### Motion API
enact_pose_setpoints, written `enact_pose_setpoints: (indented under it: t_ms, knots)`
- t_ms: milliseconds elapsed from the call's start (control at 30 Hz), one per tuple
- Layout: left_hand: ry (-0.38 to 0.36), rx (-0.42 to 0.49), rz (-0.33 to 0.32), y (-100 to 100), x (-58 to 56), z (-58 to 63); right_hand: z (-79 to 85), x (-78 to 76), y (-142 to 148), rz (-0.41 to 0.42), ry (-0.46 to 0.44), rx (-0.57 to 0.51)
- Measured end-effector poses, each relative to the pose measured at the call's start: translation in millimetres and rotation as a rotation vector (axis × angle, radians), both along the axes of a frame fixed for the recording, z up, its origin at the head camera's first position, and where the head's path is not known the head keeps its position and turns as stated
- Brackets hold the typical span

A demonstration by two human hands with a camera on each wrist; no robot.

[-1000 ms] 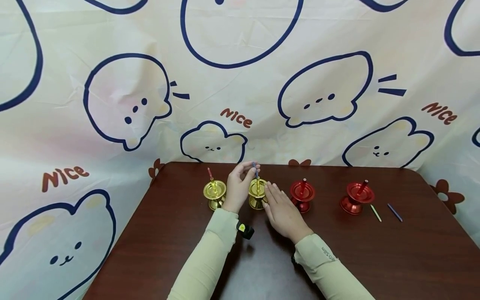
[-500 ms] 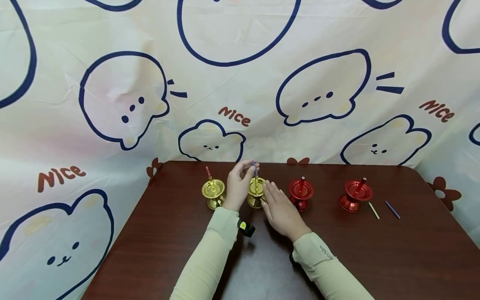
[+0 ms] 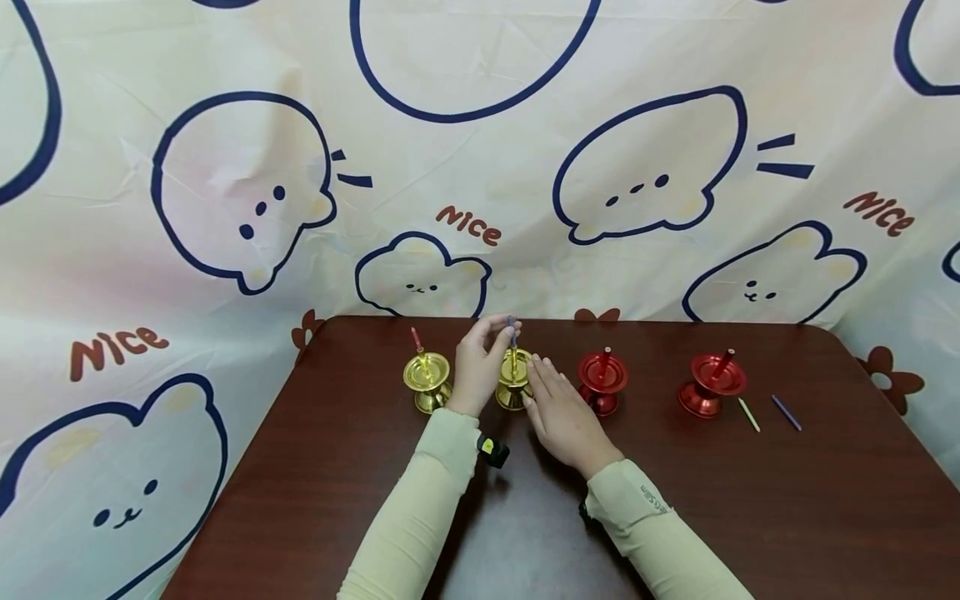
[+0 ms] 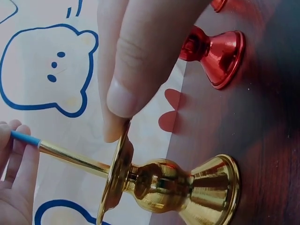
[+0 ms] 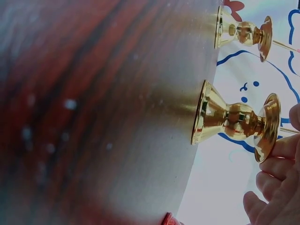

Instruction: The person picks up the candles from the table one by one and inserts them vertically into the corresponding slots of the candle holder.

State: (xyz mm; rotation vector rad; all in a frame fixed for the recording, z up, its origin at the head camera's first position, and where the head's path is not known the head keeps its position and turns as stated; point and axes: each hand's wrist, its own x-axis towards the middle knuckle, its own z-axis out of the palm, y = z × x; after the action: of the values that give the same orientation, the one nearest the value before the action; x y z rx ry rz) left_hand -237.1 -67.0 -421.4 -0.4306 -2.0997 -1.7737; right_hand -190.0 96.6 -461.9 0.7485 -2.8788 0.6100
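In the head view my left hand (image 3: 476, 367) pinches a thin blue candle (image 4: 26, 138) near its upper part. The candle's lower end sits at the mouth of the gold tube that rises from a gold candle holder (image 3: 513, 392). That holder stands upright on the table. From the right, my right hand (image 3: 566, 421) holds the rim of the holder's dish (image 4: 115, 173), thumb and finger at its edge. Seen from the right wrist, several fingers (image 5: 276, 166) lie beside the dish.
Left of my hands stands another gold candle holder (image 3: 429, 379) with a red candle (image 3: 416, 337) in it. Two red holders (image 3: 602, 379) (image 3: 712, 383) stand to the right. Beyond them lie a pale green candle (image 3: 749, 414) and a blue-purple candle (image 3: 786, 413). A printed cloth (image 3: 525, 167) hangs behind the table.
Both hands keep their places at the gold holder, with the blue candle still over its tube. The head view shifts slightly; nothing else has visibly moved.
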Motion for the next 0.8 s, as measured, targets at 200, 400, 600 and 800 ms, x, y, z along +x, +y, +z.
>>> enact_pose_setpoints:
  t_ms: [200,400,600,800]
  knots:
    - [0.031,-0.043,0.024,-0.5,-0.7,-1.4,1.6,0.4,0.6,0.01,-0.001,-0.002]
    - [0.069,-0.136,0.042,0.5,-1.0,-4.6,2.2,0.6,1.2,0.014,0.011,0.001]
    - [0.083,-0.158,0.056,1.9,-0.2,-4.4,0.5,-0.2,1.6,0.017,0.025,-0.007]
    - [0.099,-0.15,0.06,2.3,-0.1,-5.4,-0.6,-1.0,1.9,0.015,0.022,0.0]
